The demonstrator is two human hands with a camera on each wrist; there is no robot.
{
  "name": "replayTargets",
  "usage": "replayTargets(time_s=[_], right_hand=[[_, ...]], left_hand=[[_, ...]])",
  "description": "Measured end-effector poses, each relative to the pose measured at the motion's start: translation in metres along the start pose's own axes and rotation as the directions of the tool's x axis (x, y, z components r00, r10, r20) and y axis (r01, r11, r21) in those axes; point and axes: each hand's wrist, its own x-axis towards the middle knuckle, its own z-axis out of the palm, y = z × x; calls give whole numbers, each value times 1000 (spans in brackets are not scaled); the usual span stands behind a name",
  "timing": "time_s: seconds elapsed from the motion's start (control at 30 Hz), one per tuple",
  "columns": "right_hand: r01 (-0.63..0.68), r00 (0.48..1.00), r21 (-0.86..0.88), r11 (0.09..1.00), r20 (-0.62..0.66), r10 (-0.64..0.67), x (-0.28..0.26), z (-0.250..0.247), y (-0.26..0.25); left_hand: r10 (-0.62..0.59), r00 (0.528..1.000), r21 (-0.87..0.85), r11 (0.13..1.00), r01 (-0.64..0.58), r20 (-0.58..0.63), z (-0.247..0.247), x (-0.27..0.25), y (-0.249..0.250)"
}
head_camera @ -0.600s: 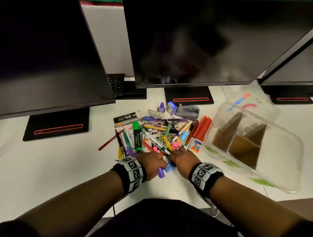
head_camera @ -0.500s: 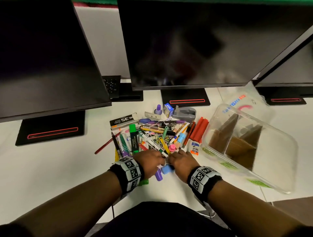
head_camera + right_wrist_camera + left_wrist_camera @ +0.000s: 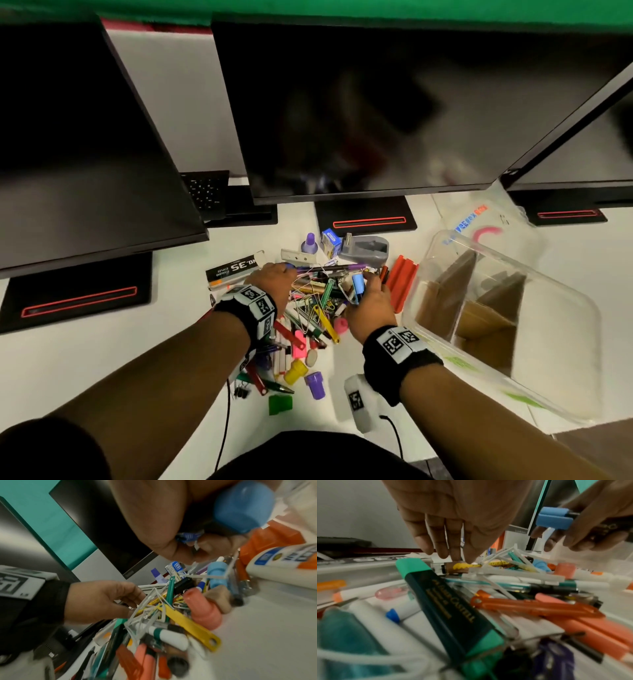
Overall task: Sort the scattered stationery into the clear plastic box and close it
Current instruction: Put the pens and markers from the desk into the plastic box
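Observation:
A heap of pens, markers, clips and cable ties (image 3: 315,308) lies on the white desk. My left hand (image 3: 279,279) reaches into its far left side. The fingers (image 3: 453,553) point straight down and touch a brown-and-yellow pencil (image 3: 460,567). My right hand (image 3: 368,299) sits at the heap's right side, fingers curled round a light-blue plastic piece (image 3: 358,286) (image 3: 243,507) (image 3: 553,519). The clear plastic box (image 3: 561,342) stands open and tilted at the right, with brown cardboard dividers (image 3: 479,318) inside. Its lid (image 3: 479,219) lies behind it.
Three dark monitors (image 3: 359,113) overhang the back of the desk. Beyond the heap lie a staple box (image 3: 236,270), a grey tape dispenser (image 3: 366,250) and orange sticks (image 3: 402,284). A glue bottle (image 3: 283,561) lies beside my right hand. Small yellow, purple and green pieces (image 3: 296,371) lie nearer me.
Both hands moved from the heap's near edge to its far part. The light-blue piece, which lay on the desk between them, is now in my right hand.

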Motion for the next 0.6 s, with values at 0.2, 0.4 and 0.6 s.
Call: replayTargets(time_s=[0.2, 0.4, 0.6], right_hand=[[-88, 986, -334, 938, 105, 130, 27, -2, -14], [-18, 970, -546, 837, 195, 147, 42, 4, -19], [-151, 969, -357, 922, 131, 210, 54, 11, -14]], left_hand=[[59, 998, 119, 991, -56, -22, 7, 3, -1], [88, 996, 67, 994, -87, -19, 12, -3, -1], [-27, 999, 27, 999, 26, 32, -9, 0, -15]])
